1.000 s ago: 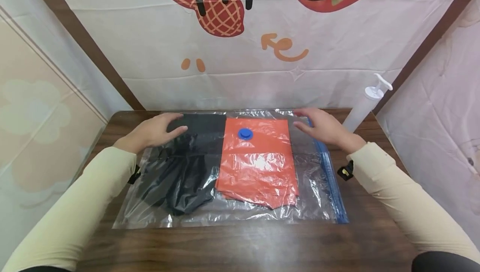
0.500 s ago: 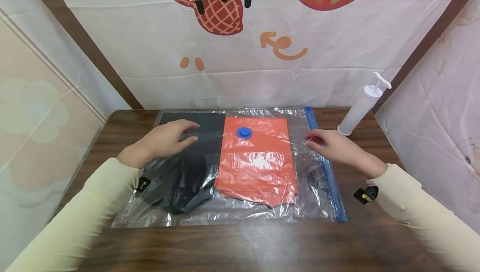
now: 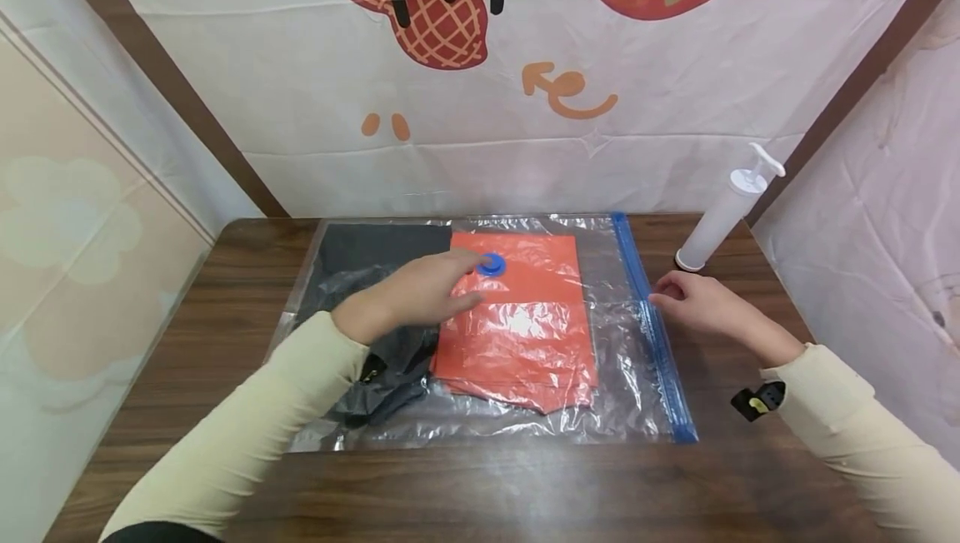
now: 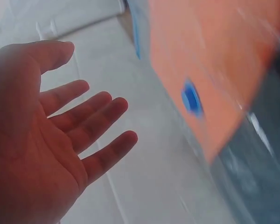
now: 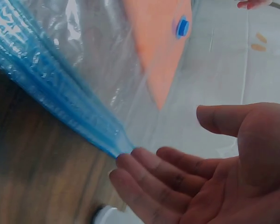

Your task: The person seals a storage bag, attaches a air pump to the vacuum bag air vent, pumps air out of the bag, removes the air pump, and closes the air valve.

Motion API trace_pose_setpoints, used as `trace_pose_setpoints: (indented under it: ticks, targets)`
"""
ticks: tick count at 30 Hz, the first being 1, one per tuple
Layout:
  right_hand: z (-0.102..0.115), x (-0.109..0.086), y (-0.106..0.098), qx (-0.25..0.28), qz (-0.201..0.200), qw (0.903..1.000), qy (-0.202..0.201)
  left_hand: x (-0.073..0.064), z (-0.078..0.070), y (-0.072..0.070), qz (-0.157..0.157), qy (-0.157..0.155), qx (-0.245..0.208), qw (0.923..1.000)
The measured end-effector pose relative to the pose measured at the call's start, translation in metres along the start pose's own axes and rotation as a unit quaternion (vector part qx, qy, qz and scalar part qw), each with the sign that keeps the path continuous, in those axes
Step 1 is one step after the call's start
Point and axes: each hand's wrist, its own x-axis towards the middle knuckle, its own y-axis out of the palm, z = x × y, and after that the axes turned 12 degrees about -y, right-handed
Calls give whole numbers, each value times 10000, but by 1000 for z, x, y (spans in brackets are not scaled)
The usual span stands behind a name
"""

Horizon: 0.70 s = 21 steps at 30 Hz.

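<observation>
The clear vacuum storage bag [image 3: 630, 368] lies flat in front of me on the wooden table [image 3: 465, 493], its long axis running left to right. Its blue zip strip [image 3: 656, 339] forms the right end, slanting from the back edge towards me, the near end further right. The blue valve [image 3: 495, 267] faces up over the folded orange fabric [image 3: 517, 351]; the black fabric [image 3: 378, 245] lies to its left. My left hand [image 3: 420, 289] is empty, fingers loose, its tips over the valve's left edge; I can't tell whether they touch. My right hand [image 3: 701, 303] is empty too, relaxed just beside the strip.

To handle this well, I judge I should steady the film with flat fingers, never tug it, and leave the valve uncreased. Any work on the strip wants even pressure along its whole length; whether it is sealed, I can't tell.
</observation>
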Motion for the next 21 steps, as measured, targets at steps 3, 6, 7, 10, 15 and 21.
trace_pose_setpoints:
  ticks: [3,6,7,10,15,21]
  targets:
    - [-6,-2,5,37,128,9995,292,8,-18,9,237,219,3,9995]
    - [-11,-3,9,98,257,9980,561,14,-35,20,453,351,-22,9984]
    - [-13,-3,10,128,286,9976,622,16,-41,23,508,419,-77,9978]
    - [-18,-4,11,362,333,9960,746,19,-61,36,684,598,-109,9958]
    - [-24,-1,11,1017,384,9895,954,27,-91,64,953,999,138,9903]
    - [-29,7,15,1364,479,9816,1244,42,-109,100,1274,921,766,9846]
